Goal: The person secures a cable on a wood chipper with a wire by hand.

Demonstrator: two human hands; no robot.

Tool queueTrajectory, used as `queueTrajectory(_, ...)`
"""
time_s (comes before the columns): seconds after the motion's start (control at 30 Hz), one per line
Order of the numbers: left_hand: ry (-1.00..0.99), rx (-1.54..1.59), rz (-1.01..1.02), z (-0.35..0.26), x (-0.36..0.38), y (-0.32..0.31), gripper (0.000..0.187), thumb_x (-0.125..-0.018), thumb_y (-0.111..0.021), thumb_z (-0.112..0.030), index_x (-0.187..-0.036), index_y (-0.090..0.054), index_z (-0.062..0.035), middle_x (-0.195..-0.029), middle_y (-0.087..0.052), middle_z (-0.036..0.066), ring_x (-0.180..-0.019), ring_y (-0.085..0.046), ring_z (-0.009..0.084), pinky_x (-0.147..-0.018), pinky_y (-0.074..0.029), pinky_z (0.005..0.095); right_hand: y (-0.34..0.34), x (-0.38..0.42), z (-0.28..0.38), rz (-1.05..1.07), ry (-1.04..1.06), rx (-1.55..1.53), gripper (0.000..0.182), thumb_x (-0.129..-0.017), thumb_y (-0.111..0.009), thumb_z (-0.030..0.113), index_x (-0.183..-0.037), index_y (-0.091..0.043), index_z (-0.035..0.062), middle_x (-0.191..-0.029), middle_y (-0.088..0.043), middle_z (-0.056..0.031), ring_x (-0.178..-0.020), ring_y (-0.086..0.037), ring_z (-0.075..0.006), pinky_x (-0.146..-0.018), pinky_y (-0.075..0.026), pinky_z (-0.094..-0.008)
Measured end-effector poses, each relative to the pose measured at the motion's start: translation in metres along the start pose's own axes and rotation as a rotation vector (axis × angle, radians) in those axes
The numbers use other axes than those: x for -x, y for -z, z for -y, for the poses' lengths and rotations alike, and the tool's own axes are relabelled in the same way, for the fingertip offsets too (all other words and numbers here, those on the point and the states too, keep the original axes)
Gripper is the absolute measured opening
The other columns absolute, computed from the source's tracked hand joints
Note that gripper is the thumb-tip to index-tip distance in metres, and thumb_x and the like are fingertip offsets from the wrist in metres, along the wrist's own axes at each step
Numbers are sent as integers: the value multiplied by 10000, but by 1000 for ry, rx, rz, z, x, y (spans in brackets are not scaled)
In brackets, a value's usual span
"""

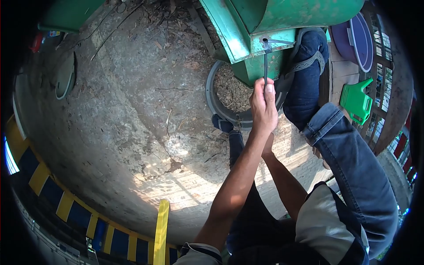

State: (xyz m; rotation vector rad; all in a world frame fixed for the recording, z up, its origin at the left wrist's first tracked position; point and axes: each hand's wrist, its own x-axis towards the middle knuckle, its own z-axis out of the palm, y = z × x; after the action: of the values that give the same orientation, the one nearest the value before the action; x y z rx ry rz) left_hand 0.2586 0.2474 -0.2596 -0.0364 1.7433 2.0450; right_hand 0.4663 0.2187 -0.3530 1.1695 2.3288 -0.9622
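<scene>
Above the chip-filled basin (229, 95), left hand (263, 106) gripping dark handle (265, 66) on green machine (265, 31), right hand hidden, grip unclear.

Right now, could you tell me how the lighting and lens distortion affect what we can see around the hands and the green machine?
Head view: strong fisheye bending, black vignette at the corners; the yellow post curves. Dappled sunlight marks the concrete floor, with bright patches below the basin of chips. The two hands, the left hand foremost, grip the dark handle on the green machine, evenly lit and sharp; the right hand is largely hidden behind it.
</scene>
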Motion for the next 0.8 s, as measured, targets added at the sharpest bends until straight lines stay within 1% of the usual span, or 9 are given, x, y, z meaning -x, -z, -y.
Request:
queueTrajectory(0.13, -34, -98, -79, -1, 0, -4, 334, -1140, -427, -336, -1210, -572, -44, -801, -447, -16, -709, -417, 75, -641, -363, 273, -36, 4, -46, -125, -5, -372, 375, -895, -700, 344, -1105, -657, 36, -926, -716, -265, -849, -705, -463, -708, -543, -551)
queueTrajectory(0.23, -106, -142, -64, 11, -7, 1, 261, -1128, -455, -248, -1189, -585, -30, -776, -460, -2, -652, -410, 72, -575, -344, 302, -22, 2, -16, -31, -69, -151, 526, -906, -677, 367, -1297, -542, 41, -992, -707, -293, -902, -685, -510, -774, -526, -590)
queueTrajectory(0.33, -147, -144, -62, 19, -13, -1, 187, -1103, -453, -120, -1157, -582, 5, -824, -563, 61, -631, -492, 105, -560, -381, 325, -7, -3, 9, -120, 33, -206, 611, -886, -699, 403, -1327, -498, 30, -951, -712, -292, -904, -686, -508, -773, -523, -583)
queueTrajectory(0.4, -387, -232, -156, 30, -19, -8, 184, -1086, -440, -72, -1178, -566, 25, -880, -613, 103, -614, -553, 157, -571, -423, 342, -35, -20, -19, -110, 62, -220, 620, -890, -698, 402, -1326, -482, 18, -899, -708, -284, -876, -689, -498, -749, -520, -576)
queueTrajectory(0.47, -333, -224, -123, 28, -18, -9, 189, -1078, -439, -56, -1200, -555, 31, -915, -621, 132, -608, -584, 194, -576, -443, 360, -33, -25, -32, -98, 84, -229, 630, -895, -698, 402, -1324, -466, 5, -847, -704, -275, -847, -691, -488, -724, -518, -569)
queueTrajectory(0.57, -269, -266, -113, 19, -15, -8, 170, -1090, -434, -80, -1169, -544, 23, -823, -590, 145, -549, -564, 250, -552, -413, 405, 6, -19, -21, 16, 193, 73, 359, -931, -616, 216, -1196, -468, 23, -770, -672, -257, -752, -667, -487, -677, -503, -561)
queueTrajectory(0.6, -271, -268, -117, 10, -13, -6, 170, -1090, -434, -80, -1169, -544, 23, -823, -590, 145, -549, -564, 250, -552, -413, 405, 14, -15, -17, 18, 197, 72, 359, -931, -616, 216, -1196, -468, 23, -770, -672, -257, -752, -667, -487, -677, -503, -561)
queueTrajectory(0.7, -248, -367, -81, -3, -14, 0, 154, -1102, -418, -117, -1094, -530, -11, -670, -518, 156, -514, -546, 291, -535, -392, 443, 26, -9, -3, -48, 260, -18, 338, -819, -534, -50, -1136, -451, 32, -817, -679, -260, -784, -665, -503, -711, -499, -589)
queueTrajectory(0.8, -225, -383, -93, 6, -12, -2, 145, -1103, -418, -117, -1095, -526, -21, -674, -522, 158, -511, -552, 304, -526, -386, 450, 20, -6, 5, -18, 194, -7, 310, -895, -582, 81, -1167, -443, 33, -818, -681, -275, -787, -662, -514, -702, -491, -602)
